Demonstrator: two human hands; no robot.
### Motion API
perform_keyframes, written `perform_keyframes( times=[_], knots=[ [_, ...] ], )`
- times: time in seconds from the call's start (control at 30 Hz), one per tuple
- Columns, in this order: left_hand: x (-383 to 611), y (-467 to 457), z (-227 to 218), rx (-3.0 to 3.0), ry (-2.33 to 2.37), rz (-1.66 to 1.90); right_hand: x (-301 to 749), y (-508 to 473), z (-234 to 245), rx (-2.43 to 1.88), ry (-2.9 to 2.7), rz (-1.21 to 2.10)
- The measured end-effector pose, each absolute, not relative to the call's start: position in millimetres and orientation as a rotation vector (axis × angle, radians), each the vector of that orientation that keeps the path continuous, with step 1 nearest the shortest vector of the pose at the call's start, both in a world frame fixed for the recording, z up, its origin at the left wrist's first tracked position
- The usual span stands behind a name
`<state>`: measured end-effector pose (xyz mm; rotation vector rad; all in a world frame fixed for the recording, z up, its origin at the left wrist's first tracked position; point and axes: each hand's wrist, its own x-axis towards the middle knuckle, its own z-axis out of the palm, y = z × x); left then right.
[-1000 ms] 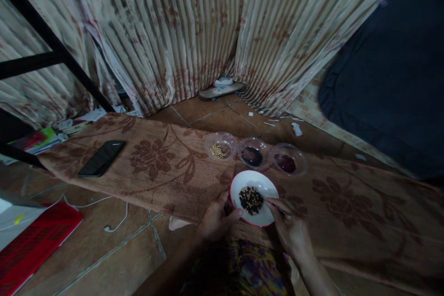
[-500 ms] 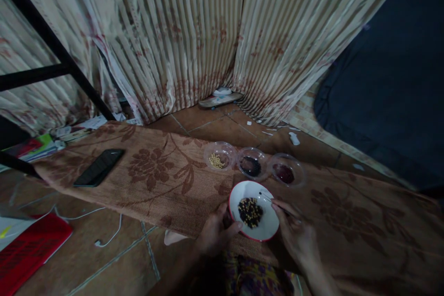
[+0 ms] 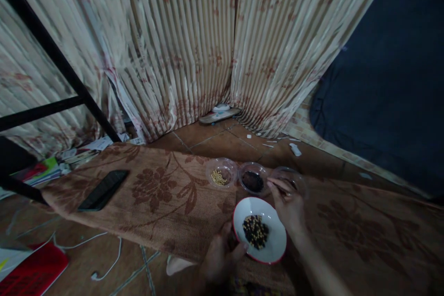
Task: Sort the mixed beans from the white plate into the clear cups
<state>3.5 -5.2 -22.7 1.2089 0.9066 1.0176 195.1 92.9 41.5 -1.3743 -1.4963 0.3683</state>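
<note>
The left hand (image 3: 222,255) grips a white, red-rimmed bowl (image 3: 275,243); beyond it, the right hand (image 3: 287,200) — fingers pinched, load unclear — hovers beside a clear plastic cup (image 3: 252,166). Sorting black-and-yellow beans (image 3: 255,232), apparently; careful release needed.

A home: floral curtains (image 3: 194,46), skateboard (image 3: 217,117)

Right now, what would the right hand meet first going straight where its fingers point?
Probably the middle clear cup holding dark beans, just left of the right hand; depth there is unclear.
</note>
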Motion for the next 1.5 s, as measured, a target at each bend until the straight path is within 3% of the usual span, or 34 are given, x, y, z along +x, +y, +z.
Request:
perform_keyframes(
  times=[0.2, 0.57, 1.5],
  knots=[
    [-0.2, -5.1, -22.2, 1.273, 0.994, 0.986, 198.9, 59.2, 49.5, -1.422, -1.333, 0.393],
    [-3.6, -4.6, -18.3, 1.375, 1.156, 0.855, 230.1, -15.0, 7.3, -1.691, -1.431, 0.595],
    [-5.6, -5.2, -20.0, 1.407, 1.163, 0.858, 218.3, -7.1, 4.5, -1.593, -1.762, 0.524]
  ],
)
